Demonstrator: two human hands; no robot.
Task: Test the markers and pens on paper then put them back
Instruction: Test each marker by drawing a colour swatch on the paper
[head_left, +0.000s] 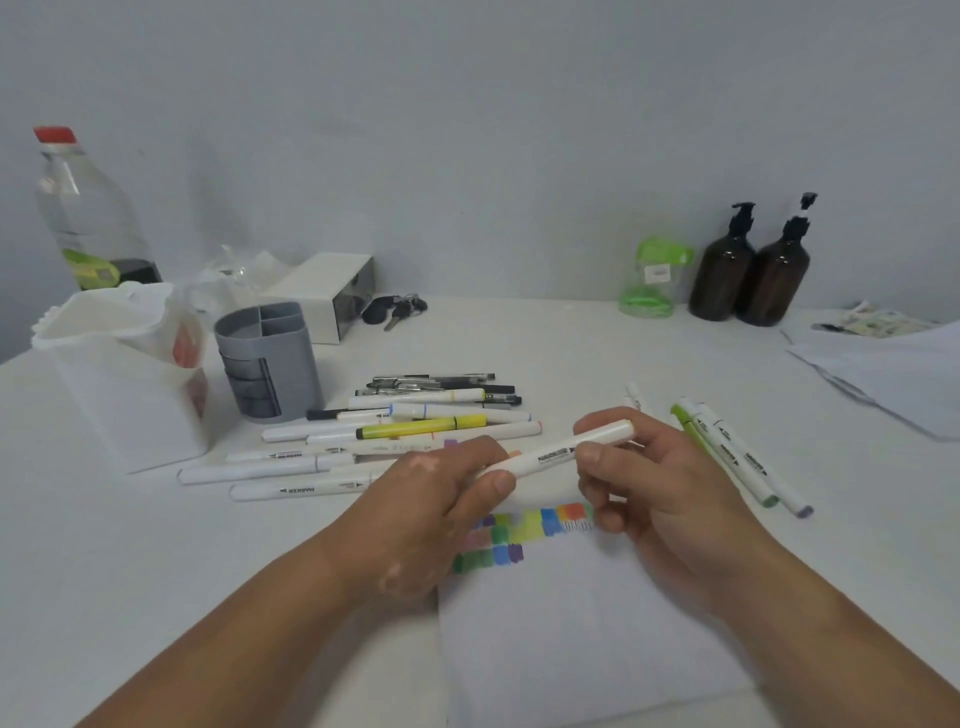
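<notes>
Both hands hold one white marker (553, 452) level above the paper (587, 623). My left hand (441, 499) grips its left end and my right hand (639, 483) pinches its right part near the cap. The paper carries several colour swatches (524, 530) just below the hands. A pile of several markers and pens (395, 431) lies on the table to the left of the hands, among them a yellow highlighter (423, 427). Three markers (737, 457) lie to the right, one green. A grey divided pen holder (270, 358) stands behind the pile.
A white container (114, 364) and a clear bottle with a red cap (83, 208) stand at the left. A white box (332, 291) and keys (395, 309) lie at the back. Two brown pump bottles (753, 270), a green container (652, 280) and loose papers (883, 364) are at the right.
</notes>
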